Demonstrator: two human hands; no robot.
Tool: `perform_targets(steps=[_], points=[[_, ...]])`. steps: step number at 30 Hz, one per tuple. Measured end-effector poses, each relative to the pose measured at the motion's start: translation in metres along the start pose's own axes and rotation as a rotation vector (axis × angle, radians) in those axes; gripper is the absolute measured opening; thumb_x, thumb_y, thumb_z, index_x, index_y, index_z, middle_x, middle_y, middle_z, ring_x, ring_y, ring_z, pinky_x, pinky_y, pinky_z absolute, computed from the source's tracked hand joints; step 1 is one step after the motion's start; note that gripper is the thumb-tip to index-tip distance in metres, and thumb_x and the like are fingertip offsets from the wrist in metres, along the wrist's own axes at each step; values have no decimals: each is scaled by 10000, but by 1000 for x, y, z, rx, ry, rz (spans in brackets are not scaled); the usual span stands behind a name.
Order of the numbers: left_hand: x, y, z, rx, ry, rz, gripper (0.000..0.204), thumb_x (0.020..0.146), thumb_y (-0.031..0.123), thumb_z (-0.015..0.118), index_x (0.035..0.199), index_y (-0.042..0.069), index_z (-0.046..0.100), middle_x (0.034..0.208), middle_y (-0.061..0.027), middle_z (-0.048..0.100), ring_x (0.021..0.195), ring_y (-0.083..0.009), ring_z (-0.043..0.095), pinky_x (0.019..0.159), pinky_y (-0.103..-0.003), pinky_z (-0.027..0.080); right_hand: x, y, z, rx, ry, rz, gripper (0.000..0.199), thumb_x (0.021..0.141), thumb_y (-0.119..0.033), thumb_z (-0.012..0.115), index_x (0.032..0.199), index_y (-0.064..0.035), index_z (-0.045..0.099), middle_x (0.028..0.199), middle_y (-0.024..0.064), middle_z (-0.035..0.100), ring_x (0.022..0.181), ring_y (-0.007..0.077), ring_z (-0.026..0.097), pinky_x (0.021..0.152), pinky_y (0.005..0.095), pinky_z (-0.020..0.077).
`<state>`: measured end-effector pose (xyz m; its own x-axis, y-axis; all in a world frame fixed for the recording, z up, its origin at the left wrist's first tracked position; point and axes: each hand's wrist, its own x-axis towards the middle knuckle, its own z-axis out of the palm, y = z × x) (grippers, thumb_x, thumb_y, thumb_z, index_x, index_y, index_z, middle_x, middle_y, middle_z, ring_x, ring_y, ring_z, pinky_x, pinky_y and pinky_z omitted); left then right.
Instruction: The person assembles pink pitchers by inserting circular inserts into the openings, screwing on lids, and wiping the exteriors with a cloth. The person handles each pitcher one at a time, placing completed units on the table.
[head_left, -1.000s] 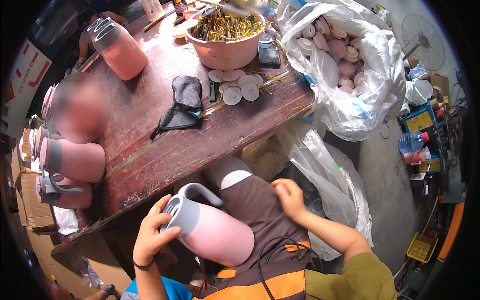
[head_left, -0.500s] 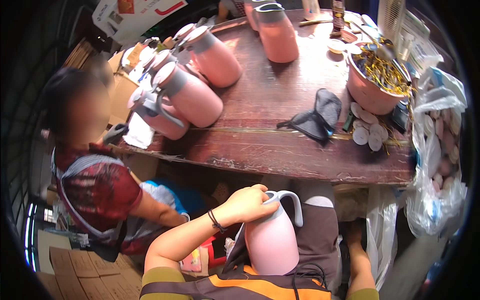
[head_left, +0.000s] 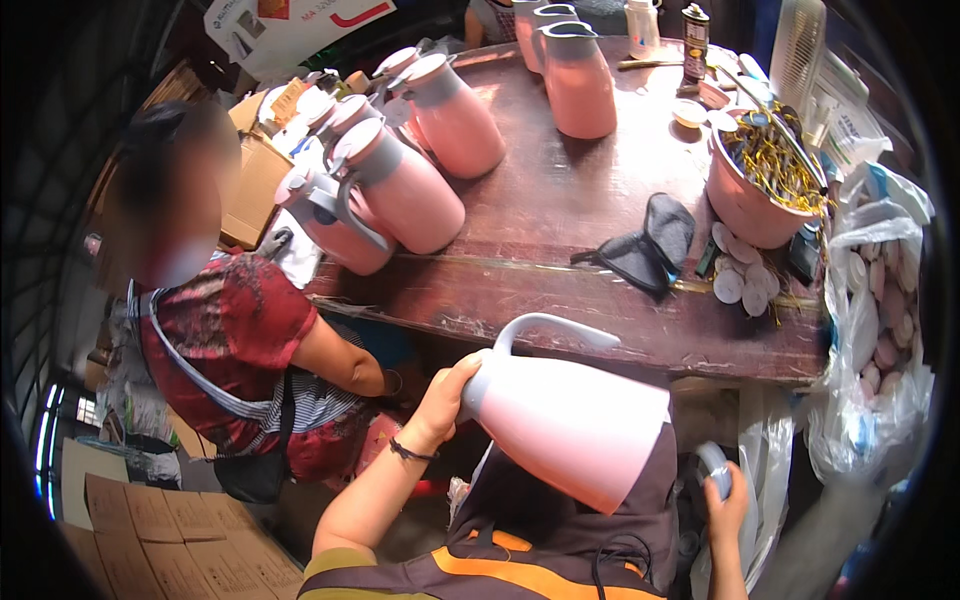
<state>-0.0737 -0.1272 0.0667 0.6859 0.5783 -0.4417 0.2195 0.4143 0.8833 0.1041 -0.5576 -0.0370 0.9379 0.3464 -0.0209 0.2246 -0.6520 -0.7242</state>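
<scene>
So there's this worn dark-red wooden table [head_left: 560, 215] with a whole bunch of pink plastic jugs with grey lids [head_left: 400, 185] standing on the left and back. A black fabric eye mask [head_left: 645, 245] lies in the middle. On the right, a pink round bowl full of yellowish metal bits [head_left: 765, 185], with small white round discs [head_left: 745, 280] just beside it. A clear plastic bag of pink caps [head_left: 885, 330] hangs off the right edge. A person in a red patterned top [head_left: 225, 330] sits left, cardboard boxes [head_left: 150, 520] on the floor behind them.

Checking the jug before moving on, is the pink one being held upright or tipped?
Tipped: the pink jug lies slanted, left hand at its grey top.
</scene>
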Motion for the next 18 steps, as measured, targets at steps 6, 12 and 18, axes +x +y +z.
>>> perform_targets(steps=[6, 12, 18], points=[[-10, -76, 15, -396, 101, -45, 421, 972, 385, 455, 1134, 25, 599, 1047, -95, 667, 958, -209, 639, 874, -350, 499, 28, -155, 16, 280, 185, -452, 644, 928, -549, 514, 1120, 59, 604, 961, 168, 560, 867, 295, 544, 787, 376, 438], [-33, -68, 28, -346, 203, 55, 473, 973, 408, 428, 1145, -2, 590, 1066, -99, 661, 966, -206, 636, 865, -336, 492, 8, -167, 43, 399, 107, -482, 643, 937, -505, 507, 1187, 80, 598, 989, 152, 525, 894, 256, 504, 809, 349, 420], [-33, -71, 27, -308, 186, 81, 465, 971, 410, 423, 1138, 9, 590, 1047, -81, 655, 947, -182, 626, 845, -318, 486, -6, -165, 51, 431, 138, -492, 675, 930, -529, 491, 1177, 90, 604, 934, 136, 537, 868, 250, 503, 785, 352, 418]])
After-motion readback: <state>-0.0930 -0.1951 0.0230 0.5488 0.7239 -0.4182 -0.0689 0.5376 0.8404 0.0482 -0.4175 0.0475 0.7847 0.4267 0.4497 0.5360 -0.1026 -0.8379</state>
